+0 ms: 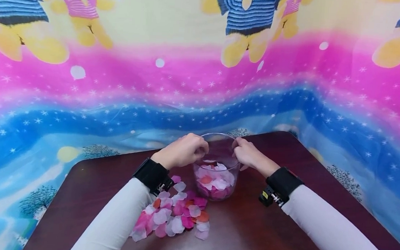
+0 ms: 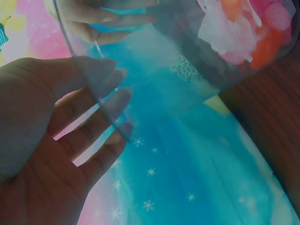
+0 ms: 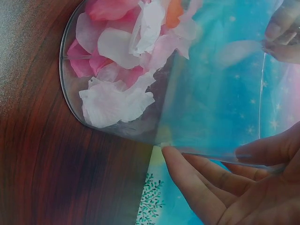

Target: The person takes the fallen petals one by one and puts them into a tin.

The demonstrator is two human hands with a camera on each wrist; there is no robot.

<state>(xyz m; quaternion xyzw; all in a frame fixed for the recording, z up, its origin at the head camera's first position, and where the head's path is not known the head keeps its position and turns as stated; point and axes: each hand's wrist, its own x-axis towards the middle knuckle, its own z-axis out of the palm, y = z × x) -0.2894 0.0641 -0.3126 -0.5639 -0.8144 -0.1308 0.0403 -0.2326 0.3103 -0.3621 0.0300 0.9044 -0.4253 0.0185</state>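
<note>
A clear glass jar [image 1: 218,169] stands on the dark wooden table [image 1: 283,231], holding pink, white and orange petals [image 1: 213,182]. My left hand [image 1: 184,151] curls over the jar's left rim, and my right hand [image 1: 250,153] pinches the right rim. In the left wrist view my left hand [image 2: 56,154] has its fingertips behind the glass jar [image 2: 164,56], with the petals [image 2: 243,33] at its bottom. In the right wrist view my right hand [image 3: 225,187] lies along the wall of the jar [image 3: 197,108] near the petals [image 3: 122,56].
A loose pile of petals [image 1: 176,216] lies on the table beside my left forearm. A bright cloth with bears and stars [image 1: 83,93] hangs behind and around the table. The table's rounded far corners sit close to the cloth.
</note>
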